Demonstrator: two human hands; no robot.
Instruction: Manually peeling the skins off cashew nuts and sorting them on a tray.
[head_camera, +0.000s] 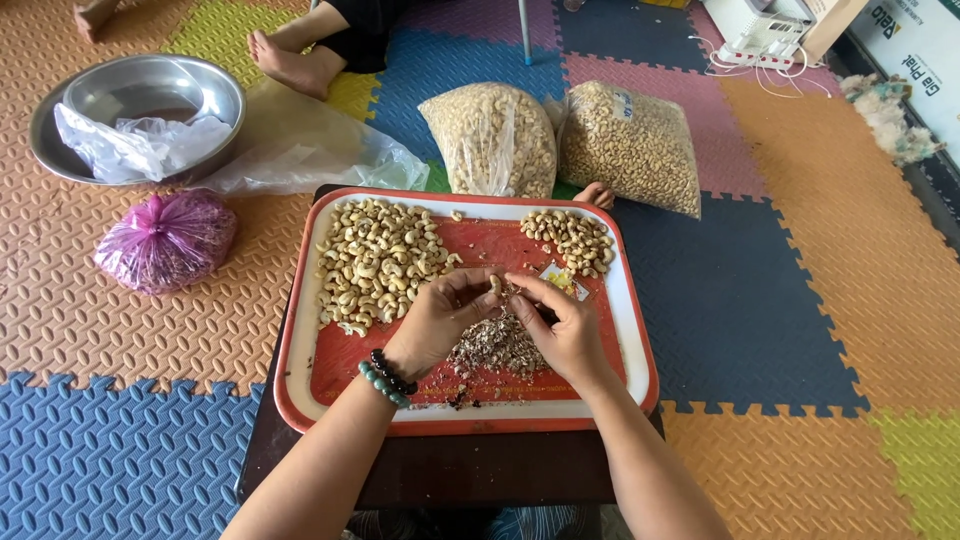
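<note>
A red tray with a white rim (640, 350) rests on a small dark table. A large heap of pale cashew nuts (375, 260) fills its left half, and a smaller heap (572, 238) lies at the back right. Brown flaky skins (497, 345) are piled in the middle. My left hand (440, 320), with bead bracelets at the wrist, pinches a single cashew (494, 285) above the skins. My right hand (565, 325) meets it from the right, fingertips touching the same nut; a dark bit shows under its fingers.
Two clear bags of cashews (495, 140) (632, 145) stand behind the tray. A metal basin (215, 90) with a plastic bag, a purple bag (165, 240) and another person's bare feet (290, 62) lie to the left and back on the foam floor mats.
</note>
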